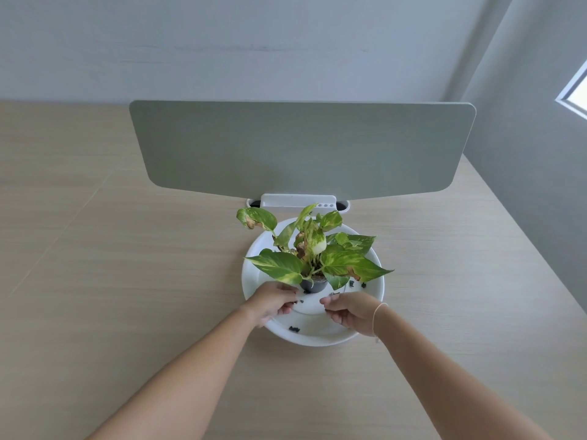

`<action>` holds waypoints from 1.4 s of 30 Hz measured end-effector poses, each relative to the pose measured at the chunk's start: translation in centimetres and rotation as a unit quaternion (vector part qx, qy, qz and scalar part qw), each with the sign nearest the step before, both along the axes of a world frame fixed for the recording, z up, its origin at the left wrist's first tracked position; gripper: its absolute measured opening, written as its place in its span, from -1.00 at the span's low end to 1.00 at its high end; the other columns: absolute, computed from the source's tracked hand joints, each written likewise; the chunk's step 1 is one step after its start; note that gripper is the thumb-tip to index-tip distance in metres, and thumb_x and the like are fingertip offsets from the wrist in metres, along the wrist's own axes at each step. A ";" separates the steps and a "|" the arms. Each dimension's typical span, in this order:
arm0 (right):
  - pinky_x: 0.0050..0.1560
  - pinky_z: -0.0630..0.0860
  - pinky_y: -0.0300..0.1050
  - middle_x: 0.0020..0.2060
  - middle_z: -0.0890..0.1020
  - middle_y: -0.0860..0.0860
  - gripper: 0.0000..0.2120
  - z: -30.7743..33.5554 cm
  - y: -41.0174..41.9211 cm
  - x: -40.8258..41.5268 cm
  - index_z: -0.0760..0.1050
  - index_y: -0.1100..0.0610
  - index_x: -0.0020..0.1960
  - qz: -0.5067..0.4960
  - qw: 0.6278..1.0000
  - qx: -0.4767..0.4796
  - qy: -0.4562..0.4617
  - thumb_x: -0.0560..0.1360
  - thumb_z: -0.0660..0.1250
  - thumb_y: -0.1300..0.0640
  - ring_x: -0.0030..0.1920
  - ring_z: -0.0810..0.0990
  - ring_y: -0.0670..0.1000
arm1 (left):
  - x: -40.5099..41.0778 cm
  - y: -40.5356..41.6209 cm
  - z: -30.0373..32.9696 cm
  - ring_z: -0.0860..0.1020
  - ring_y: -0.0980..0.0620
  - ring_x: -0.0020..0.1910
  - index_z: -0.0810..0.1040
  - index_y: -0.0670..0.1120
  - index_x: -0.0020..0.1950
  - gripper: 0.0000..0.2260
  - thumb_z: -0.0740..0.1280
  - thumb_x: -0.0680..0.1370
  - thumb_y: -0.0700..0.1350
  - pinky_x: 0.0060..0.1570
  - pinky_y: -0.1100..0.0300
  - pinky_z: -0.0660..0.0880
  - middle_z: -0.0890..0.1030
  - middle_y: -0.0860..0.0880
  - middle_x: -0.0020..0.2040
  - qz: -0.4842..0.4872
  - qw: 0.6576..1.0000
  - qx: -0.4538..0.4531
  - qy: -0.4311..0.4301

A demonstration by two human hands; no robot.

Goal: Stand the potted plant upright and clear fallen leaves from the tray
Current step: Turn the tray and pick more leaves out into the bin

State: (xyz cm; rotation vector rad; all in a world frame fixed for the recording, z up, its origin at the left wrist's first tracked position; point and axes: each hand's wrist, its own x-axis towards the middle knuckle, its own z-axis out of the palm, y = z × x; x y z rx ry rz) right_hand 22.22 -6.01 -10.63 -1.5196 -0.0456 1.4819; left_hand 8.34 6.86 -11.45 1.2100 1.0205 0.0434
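A potted plant (313, 258) with green and yellow leaves stands upright in a small dark pot (313, 285) on a round white tray (365, 331). Small dark bits (293, 328) lie scattered on the tray, some near the pot and some by the front rim. My left hand (274, 304) rests on the tray's left side, fingers pinched on a dark bit. My right hand (349, 312) hovers over the tray just right of the pot, fingers curled inward; I cannot tell whether it holds anything.
The tray sits on a light wooden table (127, 281). Behind it stands a grey-green divider panel (301, 147) on a white base (297, 201). A grey wall runs along the table's right side.
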 end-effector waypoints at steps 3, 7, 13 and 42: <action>-0.41 0.54 -0.35 -0.35 0.52 0.06 -0.86 0.0 -0.4 0.5 0.54 0.26 -0.17 -0.014 0.998 0.005 0.060 0.51 0.25 0.40 -0.34 0.50 -0.05 | 0.0 -0.1 0.2 0.43 0.10 -0.41 0.55 -0.18 -0.20 -0.84 0.25 0.54 -0.33 -0.48 0.38 0.46 0.47 -0.05 -0.39 0.045 0.994 -0.095 -0.023; -0.40 0.56 -0.34 -0.34 0.57 0.11 -0.87 -0.1 -0.6 1.0 0.55 0.30 -0.15 -0.012 0.994 0.006 0.109 0.51 0.25 0.40 -0.43 0.55 -0.07 | 0.3 -0.2 0.4 0.38 0.11 -0.49 0.50 -0.17 -0.24 -0.79 0.16 0.55 -0.27 -0.60 0.37 0.39 0.39 -0.05 -0.37 0.095 0.981 -0.170 0.009; -0.42 0.54 -0.31 -0.29 0.58 0.15 -0.81 0.0 -0.7 1.2 0.49 0.27 -0.17 -0.015 0.991 -0.001 0.130 0.52 0.14 0.40 -0.43 0.52 -0.03 | 0.3 -0.5 0.8 0.34 0.09 -0.65 0.39 -0.15 -0.33 -0.72 -0.02 0.49 -0.32 -0.65 0.37 0.25 0.45 -0.09 -0.43 0.106 0.968 -0.227 -0.017; -0.20 0.40 -0.15 -0.01 0.63 0.09 -0.77 -2.4 1.4 0.0 0.52 0.16 0.05 0.232 0.769 -0.198 -0.562 0.52 0.15 0.11 -0.01 0.61 0.13 | 0.4 -0.2 1.4 0.28 0.09 -0.52 0.44 -0.10 -0.32 -0.83 0.17 0.47 -0.22 -0.60 0.37 0.17 0.35 0.00 -0.43 -0.186 0.963 0.107 0.161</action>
